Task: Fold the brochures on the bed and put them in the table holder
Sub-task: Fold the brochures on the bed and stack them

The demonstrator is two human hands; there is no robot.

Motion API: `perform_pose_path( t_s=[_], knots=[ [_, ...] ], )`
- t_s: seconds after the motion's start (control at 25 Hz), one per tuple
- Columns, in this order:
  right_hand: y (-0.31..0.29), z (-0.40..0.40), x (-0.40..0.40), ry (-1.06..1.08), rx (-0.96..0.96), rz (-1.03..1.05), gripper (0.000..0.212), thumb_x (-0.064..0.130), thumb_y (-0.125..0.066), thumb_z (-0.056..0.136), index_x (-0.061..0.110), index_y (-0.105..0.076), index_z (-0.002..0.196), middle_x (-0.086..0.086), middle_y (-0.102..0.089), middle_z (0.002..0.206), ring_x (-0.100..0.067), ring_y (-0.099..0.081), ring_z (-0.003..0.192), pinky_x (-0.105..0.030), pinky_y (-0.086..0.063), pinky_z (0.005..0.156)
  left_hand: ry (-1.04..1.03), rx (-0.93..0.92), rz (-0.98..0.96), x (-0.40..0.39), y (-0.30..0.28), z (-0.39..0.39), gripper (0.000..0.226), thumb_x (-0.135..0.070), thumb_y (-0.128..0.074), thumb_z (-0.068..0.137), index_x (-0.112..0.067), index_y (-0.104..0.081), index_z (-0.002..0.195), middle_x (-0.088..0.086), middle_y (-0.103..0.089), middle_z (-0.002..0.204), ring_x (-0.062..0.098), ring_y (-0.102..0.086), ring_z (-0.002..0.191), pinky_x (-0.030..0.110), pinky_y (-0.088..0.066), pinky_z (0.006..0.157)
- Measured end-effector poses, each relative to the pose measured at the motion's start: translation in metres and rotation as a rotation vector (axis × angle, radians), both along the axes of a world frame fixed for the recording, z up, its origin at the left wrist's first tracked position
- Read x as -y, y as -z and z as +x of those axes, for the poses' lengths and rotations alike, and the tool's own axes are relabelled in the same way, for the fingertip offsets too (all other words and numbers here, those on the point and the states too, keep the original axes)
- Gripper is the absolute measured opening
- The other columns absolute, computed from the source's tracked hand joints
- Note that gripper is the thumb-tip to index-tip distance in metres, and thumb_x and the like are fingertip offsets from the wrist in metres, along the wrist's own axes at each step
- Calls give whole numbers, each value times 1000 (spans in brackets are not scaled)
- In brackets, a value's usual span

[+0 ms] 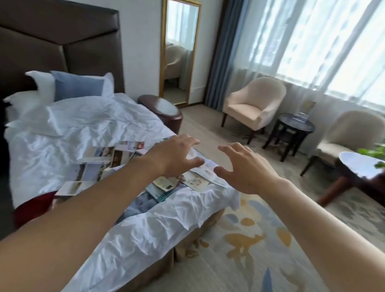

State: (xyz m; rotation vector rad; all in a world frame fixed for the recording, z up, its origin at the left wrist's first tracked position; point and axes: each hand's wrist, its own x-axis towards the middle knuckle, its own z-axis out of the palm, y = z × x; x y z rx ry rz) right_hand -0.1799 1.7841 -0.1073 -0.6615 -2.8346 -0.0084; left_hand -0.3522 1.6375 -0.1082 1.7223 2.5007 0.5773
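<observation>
- Bed [119,227] with a rumpled white cover, running from the dark headboard [47,35] toward the camera; right edge dropping to a patterned carpet [248,250], with open floor between bed and chairs.
- Two cream armchairs [252,104] well beyond the bed's right side, under the window, with a small dark round table [294,127] between them.
- On that round table, something clear and upright, too blurred to say whether a holder or what sits in it.
- Tall gold-framed mirror [179,50] on the wall past the bed's far corner, with a brown round stool [162,110] just beside the bed there.
- Brochures [109,158] scattered unfolded across the middle of the bed, overlapping, pointing different ways; a long strip [81,184] of panels lying roughly along the bed's length near its left side.
- One pale brochure [208,171] close to the bed's right edge, long axis roughly across the bed.
- Left hand [175,156] above that pale brochure, fingers spread and lightly bent, gripping nothing.
- Right hand [246,169] above the bed's right edge, fingers apart and arched, holding nothing; contact with the paper impossible to tell.
</observation>
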Motion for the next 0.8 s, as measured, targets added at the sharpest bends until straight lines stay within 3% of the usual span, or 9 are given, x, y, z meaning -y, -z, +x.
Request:
perform_pose_path(
  t_s=[0.28,0.8],
  knots=[
    [35,-148,-73,-258,57,-55,69,67,-47,87,40,-31,148,6,-43,149,-21,-46,131,-38,-41,95,-243,90,-61,-27,36,-104,67,-59,-50,92,-27,-36,149,-2,-37,154,21,-36,140,42,-35,110],
    [111,-374,-182,-374,190,-94,59,59,-50,92,34,-39,145,3,-49,143,-23,-53,123,-41,-48,88,-397,200,-171,-120,117,-306,67,-62,-46,93,-31,-29,151,-4,-28,160,20,-32,143,44,-37,109]
  ],
)
